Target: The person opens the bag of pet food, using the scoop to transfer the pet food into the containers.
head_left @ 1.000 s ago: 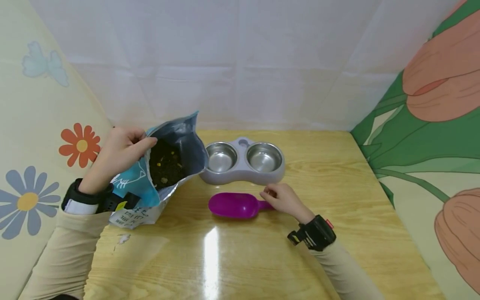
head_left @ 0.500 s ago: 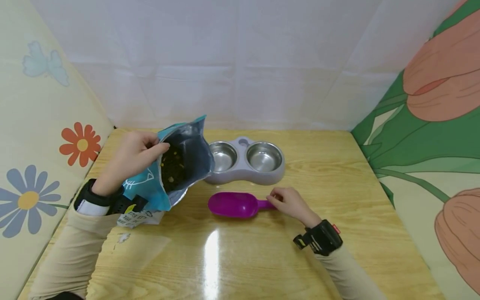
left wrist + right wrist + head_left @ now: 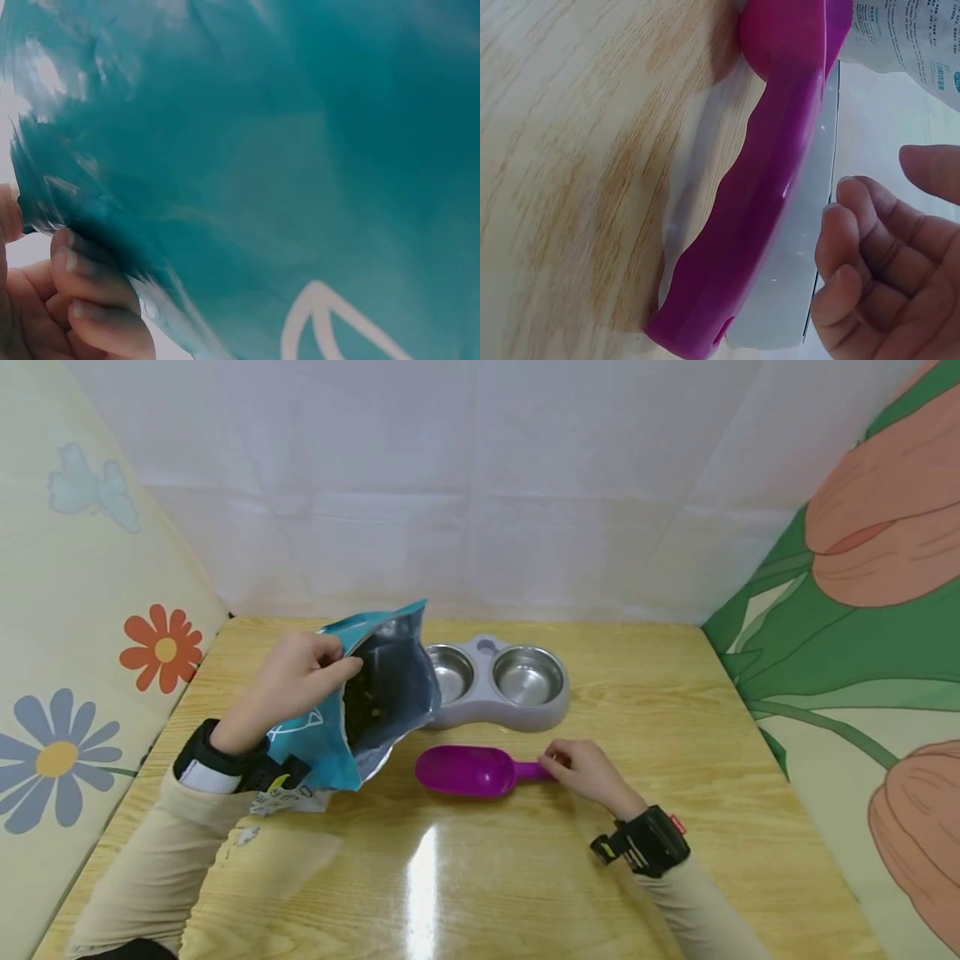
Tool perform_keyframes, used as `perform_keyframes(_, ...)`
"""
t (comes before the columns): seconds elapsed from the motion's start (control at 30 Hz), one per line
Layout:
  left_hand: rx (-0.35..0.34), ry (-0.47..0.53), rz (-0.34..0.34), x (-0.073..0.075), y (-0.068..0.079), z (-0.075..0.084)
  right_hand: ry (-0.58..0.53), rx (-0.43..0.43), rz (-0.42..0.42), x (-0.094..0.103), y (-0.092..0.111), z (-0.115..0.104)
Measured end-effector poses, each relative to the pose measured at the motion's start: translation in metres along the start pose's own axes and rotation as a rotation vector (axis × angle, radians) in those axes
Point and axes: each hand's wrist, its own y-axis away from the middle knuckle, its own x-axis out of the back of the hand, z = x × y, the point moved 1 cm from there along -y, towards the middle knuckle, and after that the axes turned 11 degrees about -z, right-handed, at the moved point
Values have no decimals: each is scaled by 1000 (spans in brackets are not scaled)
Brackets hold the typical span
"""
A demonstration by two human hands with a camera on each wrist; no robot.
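Note:
My left hand (image 3: 300, 681) pinches the rim of a blue and white pet food bag (image 3: 322, 743) between thumb and fingers. The bag is tilted to the right, its silver-lined mouth wide, with dark food inside. In the left wrist view the curled fingers (image 3: 97, 300) grip the bag's blue film (image 3: 247, 150). A purple scoop (image 3: 465, 770) lies on the table, handle to the right. My right hand (image 3: 585, 768) is over the handle's end. In the right wrist view, that hand (image 3: 885, 270) is apart from the scoop handle (image 3: 742, 202), fingers loosely bent, thumb raised.
Behind the scoop stands a grey double feeder (image 3: 487, 714) with two steel bowls; the bag partly hides the left bowl. A small white scrap (image 3: 246, 836) is on the wooden table (image 3: 525, 877) at left. A pale cloth wall (image 3: 480, 510) and floral side panels surround the table.
The left hand has moved right and slightly nearer, tipping the bag further right, so less of the food shows. The right hand has shifted a little right along the scoop handle.

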Motion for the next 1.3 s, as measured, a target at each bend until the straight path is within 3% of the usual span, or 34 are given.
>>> perform_keyframes(0.47,52,27,-42,-9,-3,2,6,21,-1,0,-2,0)
perform_keyframes(0.63,54,23,-46,-10,-4,0,5,35,-51,2,-2,0)
perform_keyframes(0.73,55,25,-44,-10,-4,0,59,38,-87,2,-3,0)
perform_keyframes(0.97,57,34,-44,-10,-3,0,311,88,-149,-7,-11,7)
perform_keyframes(1.13,58,41,-47,-10,-3,1,351,101,-193,-18,-15,13)
perform_keyframes(1.3,54,46,-46,-10,-3,0,363,137,-156,-24,-19,16)
